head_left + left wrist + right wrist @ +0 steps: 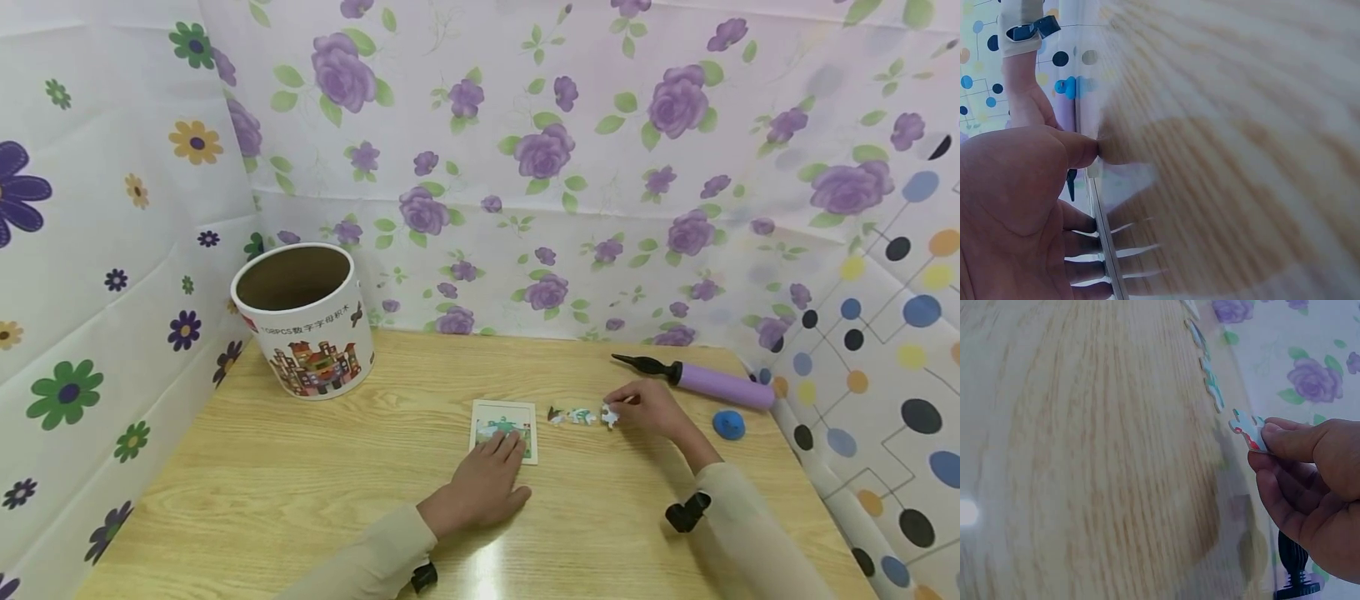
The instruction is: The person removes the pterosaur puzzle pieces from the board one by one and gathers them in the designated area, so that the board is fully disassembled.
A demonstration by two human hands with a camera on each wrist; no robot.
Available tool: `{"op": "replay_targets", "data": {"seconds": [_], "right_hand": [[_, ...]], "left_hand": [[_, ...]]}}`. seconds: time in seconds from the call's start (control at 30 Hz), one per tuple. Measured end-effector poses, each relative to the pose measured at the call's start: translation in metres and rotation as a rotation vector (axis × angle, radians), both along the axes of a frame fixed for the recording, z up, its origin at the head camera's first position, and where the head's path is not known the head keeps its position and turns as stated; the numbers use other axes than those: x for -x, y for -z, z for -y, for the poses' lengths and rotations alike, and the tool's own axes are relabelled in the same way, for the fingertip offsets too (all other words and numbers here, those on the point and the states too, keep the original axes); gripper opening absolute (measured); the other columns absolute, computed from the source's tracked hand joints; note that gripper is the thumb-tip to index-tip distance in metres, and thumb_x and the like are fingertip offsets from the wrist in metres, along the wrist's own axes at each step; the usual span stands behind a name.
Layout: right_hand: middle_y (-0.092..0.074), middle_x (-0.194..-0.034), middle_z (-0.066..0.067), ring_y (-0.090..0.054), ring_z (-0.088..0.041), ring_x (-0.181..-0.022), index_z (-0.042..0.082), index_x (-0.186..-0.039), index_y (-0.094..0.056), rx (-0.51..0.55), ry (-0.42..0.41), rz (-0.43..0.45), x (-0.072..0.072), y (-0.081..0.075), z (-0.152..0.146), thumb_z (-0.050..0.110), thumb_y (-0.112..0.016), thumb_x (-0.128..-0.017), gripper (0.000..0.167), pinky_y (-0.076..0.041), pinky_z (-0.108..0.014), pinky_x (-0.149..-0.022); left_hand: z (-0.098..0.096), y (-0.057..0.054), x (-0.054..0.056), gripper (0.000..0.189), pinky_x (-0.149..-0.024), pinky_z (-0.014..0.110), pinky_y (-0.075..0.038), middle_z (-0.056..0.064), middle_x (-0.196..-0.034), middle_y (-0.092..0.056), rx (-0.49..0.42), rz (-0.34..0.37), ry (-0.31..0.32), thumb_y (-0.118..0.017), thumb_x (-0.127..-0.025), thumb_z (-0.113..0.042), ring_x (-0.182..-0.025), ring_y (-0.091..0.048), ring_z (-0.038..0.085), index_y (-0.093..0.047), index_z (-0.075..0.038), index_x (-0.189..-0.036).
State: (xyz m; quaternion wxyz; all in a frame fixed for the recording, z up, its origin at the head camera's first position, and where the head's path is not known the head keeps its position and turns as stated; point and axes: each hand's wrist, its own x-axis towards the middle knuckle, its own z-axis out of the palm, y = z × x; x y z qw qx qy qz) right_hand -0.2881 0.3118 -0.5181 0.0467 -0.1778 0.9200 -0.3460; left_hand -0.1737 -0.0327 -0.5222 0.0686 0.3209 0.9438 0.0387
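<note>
My left hand (487,485) lies palm down with straight fingers resting on a small framed jigsaw puzzle (504,410), whose green and blue picture is partly covered. In the left wrist view, the fingertips touch the thin edge of the puzzle board (1105,240). To the right, my right hand (651,408) pinches a white jigsaw piece (1247,430) with red and green marks between thumb and fingers. Two loose jigsaw pieces, one with a dark corner (556,415) and one white and green (581,416), lie in a row between the puzzle and this hand.
Behind the right hand lies a purple pump (723,387) with a black nozzle. A blue knobbed object (729,425) sits close in front of it. At the back left stands a large printed white bucket (322,333). Patterned cloth hangs around the wooden table (337,467).
</note>
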Motion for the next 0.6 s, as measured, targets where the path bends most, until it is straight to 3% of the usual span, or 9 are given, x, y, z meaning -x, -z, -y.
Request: {"op": "replay_targets", "data": {"seconds": [0.6], "right_hand": [[-0.076,-0.099,-0.003,-0.068,-0.012,-0.080,0.013,-0.107,-0.081,-0.090,0.027,0.000,0.008,0.016,0.005,0.014,-0.071,-0.097,0.015,-0.057,-0.041,-0.077]], "left_hand": [[0.001,0.002,-0.001,0.069,-0.121,0.043,-0.031,0.014,-0.167,-0.028,-0.006,-0.005,-0.004,-0.040,-0.108,-0.047,-0.154,-0.027,0.031,-0.030,-0.004,-0.161]]}}
